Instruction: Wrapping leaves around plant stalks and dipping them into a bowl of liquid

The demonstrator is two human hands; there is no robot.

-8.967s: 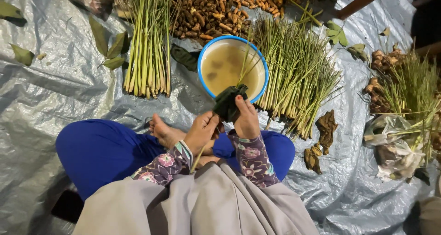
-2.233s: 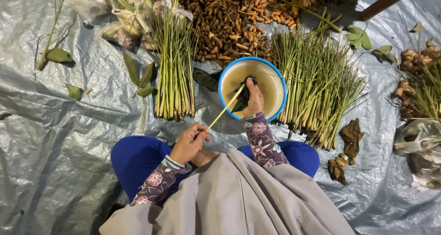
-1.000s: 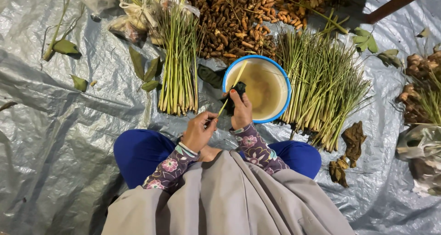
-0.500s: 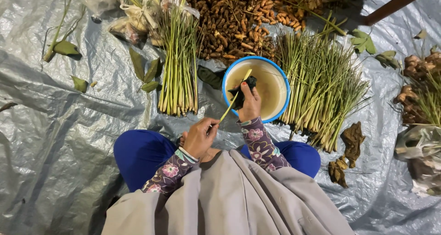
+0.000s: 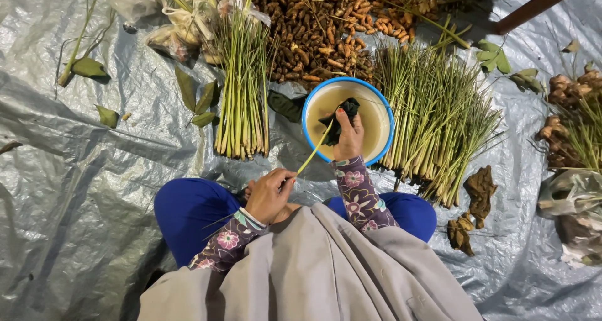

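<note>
My right hand (image 5: 348, 139) reaches over a blue-rimmed bowl (image 5: 380, 111) of murky yellowish liquid and grips a folded dark green leaf packet (image 5: 338, 117) above it. A thin pale yellow-green strip (image 5: 313, 150) runs from the packet down to my left hand (image 5: 268, 194), which pinches its lower end just above my lap. I sit cross-legged in blue trousers on a grey plastic sheet (image 5: 75, 189).
Two bundles of lemongrass stalks (image 5: 241, 101) (image 5: 433, 117) lie left and right of the bowl. A heap of brown roots (image 5: 320, 26) sits behind it. Loose green leaves (image 5: 197, 98), dried brown leaves (image 5: 480, 189) and plastic bags (image 5: 574, 208) lie around.
My right hand has moved the leaf packet out over the bowl from near my lap. My left hand stays low on the strip, which has tilted slightly.
</note>
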